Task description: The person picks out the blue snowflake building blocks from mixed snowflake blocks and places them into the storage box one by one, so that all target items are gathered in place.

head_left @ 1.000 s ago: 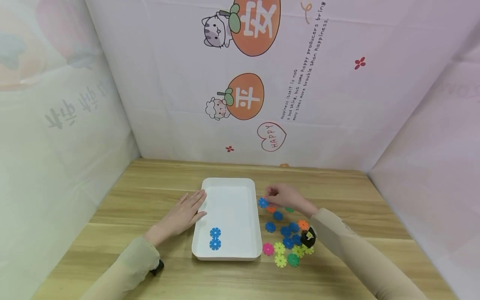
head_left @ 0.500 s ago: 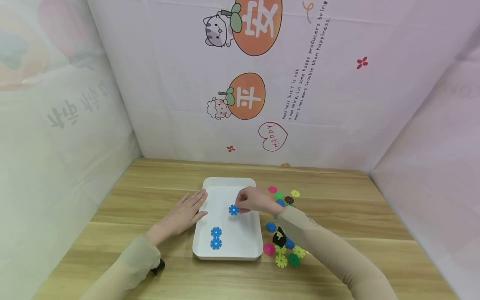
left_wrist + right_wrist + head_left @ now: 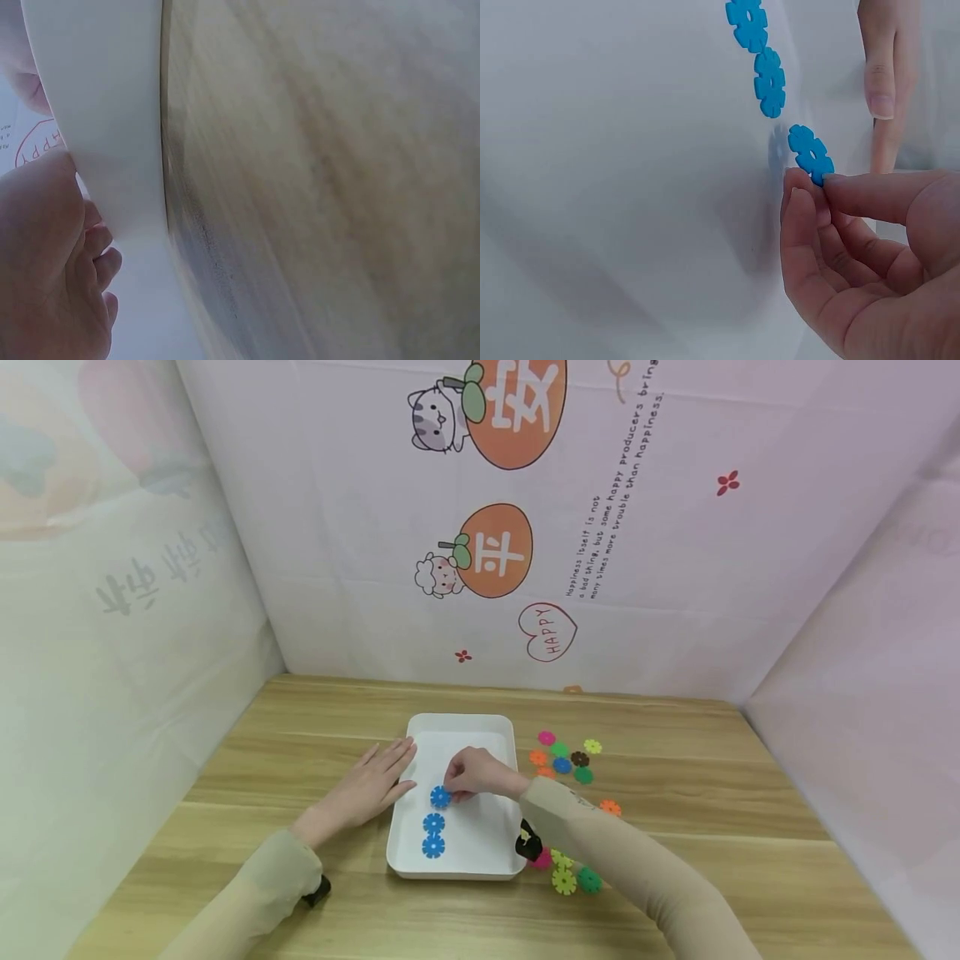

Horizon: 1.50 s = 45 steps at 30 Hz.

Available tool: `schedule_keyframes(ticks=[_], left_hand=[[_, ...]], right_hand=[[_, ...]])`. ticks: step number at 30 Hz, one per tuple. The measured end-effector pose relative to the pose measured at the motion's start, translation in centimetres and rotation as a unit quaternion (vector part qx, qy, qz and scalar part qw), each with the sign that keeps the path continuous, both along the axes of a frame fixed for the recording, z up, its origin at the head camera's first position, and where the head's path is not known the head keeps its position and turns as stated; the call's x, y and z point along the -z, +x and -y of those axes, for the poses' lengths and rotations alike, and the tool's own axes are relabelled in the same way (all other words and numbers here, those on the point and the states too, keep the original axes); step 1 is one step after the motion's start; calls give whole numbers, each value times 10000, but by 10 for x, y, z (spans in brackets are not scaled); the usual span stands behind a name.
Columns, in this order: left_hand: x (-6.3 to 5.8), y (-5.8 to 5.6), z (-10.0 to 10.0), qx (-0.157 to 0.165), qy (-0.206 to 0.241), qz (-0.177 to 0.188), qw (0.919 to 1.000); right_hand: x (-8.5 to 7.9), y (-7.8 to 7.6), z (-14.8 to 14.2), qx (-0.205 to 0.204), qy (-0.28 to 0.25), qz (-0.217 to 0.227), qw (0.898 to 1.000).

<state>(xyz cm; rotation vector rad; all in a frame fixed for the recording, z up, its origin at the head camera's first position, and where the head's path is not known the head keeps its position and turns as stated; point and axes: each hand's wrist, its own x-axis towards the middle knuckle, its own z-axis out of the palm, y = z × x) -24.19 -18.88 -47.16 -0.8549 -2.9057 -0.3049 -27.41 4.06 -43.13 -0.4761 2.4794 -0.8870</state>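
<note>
Between thumb and fingertips, my right hand (image 3: 480,774) pinches a blue snowflake disc (image 3: 810,152) by its edge, held just above the floor of the white tray (image 3: 480,860). Two more blue discs (image 3: 433,835) lie in the tray, edge to edge in a short row, and the held one hovers just beyond the farther of them. With fingers straight, my left hand (image 3: 367,789) rests on the tray's left rim. The left wrist view shows that hand (image 3: 45,262) against the tray's outer wall (image 3: 112,112).
Right of the tray, loose discs lie on the wooden table (image 3: 675,760): pink (image 3: 547,738), brown (image 3: 580,759), green (image 3: 589,880), yellow (image 3: 564,882) and others. My right forearm (image 3: 622,860) covers part of that pile. A printed cloth wall (image 3: 375,635) stands behind.
My right hand picked up a blue disc from the table at right and carried it left over the tray, towards the two blue discs. The left hand stayed on the rim.
</note>
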Motion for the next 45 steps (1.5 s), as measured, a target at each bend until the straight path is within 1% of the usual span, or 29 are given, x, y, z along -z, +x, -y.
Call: schedule_keyframes(ticks=[9, 15, 22, 27, 30, 33, 38, 40, 45], left_hand=[[0, -1, -1, 20, -13, -25, 10000], [1, -2, -1, -11, -102, -23, 9999], [2, -1, -1, -16, -37, -1, 10000], [3, -1, -1, -6, 4, -51, 10000], [3, -1, 0, -22, 1, -19, 10000], [2, 0, 0, -56, -7, 32, 10000], [2, 1, 0, -42, 6, -14, 10000], [1, 1, 0, -37, 1, -20, 10000], [1, 1, 0, -22, 3, -28, 10000]], right_hand=[[3, 1, 5, 40, 18, 28, 10000], [6, 3, 8, 78, 21, 18, 10000], [10, 2, 8, 43, 2, -87, 10000], [7, 3, 6, -8, 125, -230, 9997], [3, 4, 3, -26, 131, -230, 9996], [-3, 4, -4, 31, 3, -217, 9998], [-18, 2, -23, 253, -207, -211, 9992], [-24, -1, -34, 289, -255, -237, 9990], [-31, -8, -70, 348, -495, -376, 9975]])
